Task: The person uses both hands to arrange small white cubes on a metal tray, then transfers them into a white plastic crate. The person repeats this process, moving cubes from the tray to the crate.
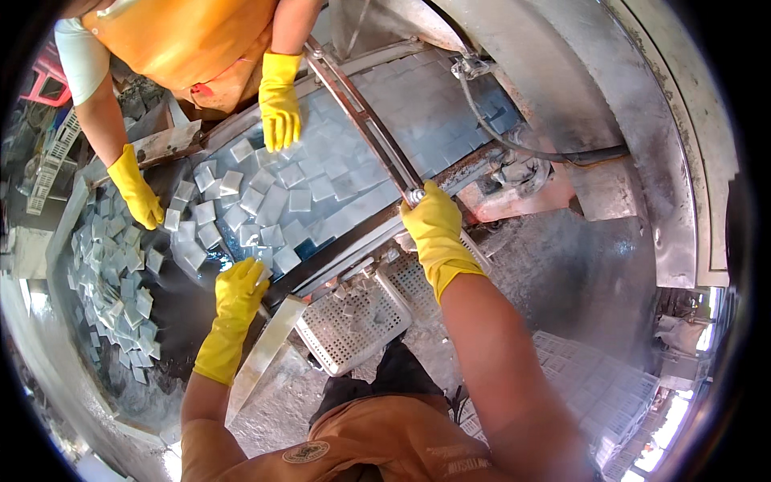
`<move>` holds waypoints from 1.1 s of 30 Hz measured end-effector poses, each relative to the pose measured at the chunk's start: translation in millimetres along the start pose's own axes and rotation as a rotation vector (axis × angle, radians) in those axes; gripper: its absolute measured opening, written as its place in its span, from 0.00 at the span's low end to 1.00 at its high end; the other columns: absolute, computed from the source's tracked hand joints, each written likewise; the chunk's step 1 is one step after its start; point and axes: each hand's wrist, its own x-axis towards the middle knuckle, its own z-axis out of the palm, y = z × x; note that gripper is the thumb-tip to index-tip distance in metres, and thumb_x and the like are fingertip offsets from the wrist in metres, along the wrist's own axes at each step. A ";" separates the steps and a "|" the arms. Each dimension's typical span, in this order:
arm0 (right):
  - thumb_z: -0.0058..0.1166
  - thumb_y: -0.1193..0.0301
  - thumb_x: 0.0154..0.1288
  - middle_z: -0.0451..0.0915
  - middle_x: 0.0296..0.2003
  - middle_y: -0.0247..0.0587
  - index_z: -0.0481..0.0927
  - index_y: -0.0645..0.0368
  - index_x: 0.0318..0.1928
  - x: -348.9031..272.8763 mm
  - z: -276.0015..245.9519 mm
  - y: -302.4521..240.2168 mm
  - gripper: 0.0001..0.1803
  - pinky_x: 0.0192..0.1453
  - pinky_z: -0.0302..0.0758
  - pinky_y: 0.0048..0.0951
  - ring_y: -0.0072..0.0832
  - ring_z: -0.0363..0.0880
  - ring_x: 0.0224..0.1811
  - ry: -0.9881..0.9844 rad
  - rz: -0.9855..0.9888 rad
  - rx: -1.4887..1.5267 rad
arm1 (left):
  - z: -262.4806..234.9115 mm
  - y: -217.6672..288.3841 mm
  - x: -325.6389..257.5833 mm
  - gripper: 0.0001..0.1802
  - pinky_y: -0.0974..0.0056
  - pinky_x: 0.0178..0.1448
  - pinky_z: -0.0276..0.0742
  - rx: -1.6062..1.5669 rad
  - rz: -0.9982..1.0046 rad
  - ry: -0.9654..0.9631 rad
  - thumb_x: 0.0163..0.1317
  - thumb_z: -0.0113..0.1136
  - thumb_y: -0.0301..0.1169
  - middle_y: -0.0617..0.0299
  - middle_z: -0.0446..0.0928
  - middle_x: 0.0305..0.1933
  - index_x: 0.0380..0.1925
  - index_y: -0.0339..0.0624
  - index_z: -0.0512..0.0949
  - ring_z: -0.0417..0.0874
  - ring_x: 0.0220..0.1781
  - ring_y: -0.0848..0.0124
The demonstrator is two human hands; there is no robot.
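Note:
Both my hands wear yellow rubber gloves. My left hand is at the near lower corner of a wet conveyor belt, its fingers curled against a small pale square piece. Many flat, pale square pieces lie loosely on the belt, some overlapping. My right hand is closed around the near end of a long metal crossbar that spans the belt. Part of its grip is hidden by the glove. Left of the belt, more square pieces are heaped in a dark wet trough.
Opposite me stands a co-worker in an orange apron, one gloved hand over the belt and the other by the trough. White perforated baskets sit below the belt. A hose and large metal housing are at right.

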 end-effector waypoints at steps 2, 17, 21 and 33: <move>0.69 0.56 0.57 0.87 0.41 0.53 0.81 0.56 0.46 1.6 -0.3 -1.5 0.22 0.50 0.82 0.51 0.52 0.87 0.46 -0.003 0.001 -0.017 | 8.1 -1.2 8.2 0.22 0.50 0.51 0.82 -0.106 -0.036 -0.029 0.47 0.75 0.30 0.50 0.85 0.50 0.46 0.41 0.84 0.86 0.49 0.49; 0.68 0.56 0.57 0.87 0.42 0.53 0.81 0.57 0.46 -5.0 -2.2 -5.6 0.23 0.52 0.82 0.50 0.53 0.86 0.47 0.025 0.000 -0.052 | -16.7 -2.5 -15.1 0.08 0.52 0.44 0.82 -0.048 0.026 0.076 0.54 0.67 0.25 0.53 0.84 0.44 0.35 0.41 0.82 0.87 0.42 0.52; 0.68 0.55 0.57 0.87 0.42 0.53 0.81 0.57 0.47 -2.9 2.7 -3.1 0.24 0.52 0.82 0.50 0.53 0.87 0.47 0.031 -0.023 -0.082 | 8.3 7.5 3.9 0.05 0.50 0.42 0.81 -0.059 0.025 -0.057 0.55 0.66 0.28 0.56 0.83 0.40 0.32 0.45 0.80 0.85 0.39 0.52; 0.68 0.56 0.56 0.87 0.42 0.54 0.82 0.57 0.46 2.5 3.4 1.5 0.23 0.52 0.82 0.50 0.54 0.87 0.46 0.025 -0.018 -0.048 | 0.4 24.6 6.6 0.30 0.49 0.53 0.82 -0.006 -0.172 -0.052 0.49 0.76 0.31 0.47 0.85 0.53 0.56 0.41 0.81 0.86 0.49 0.46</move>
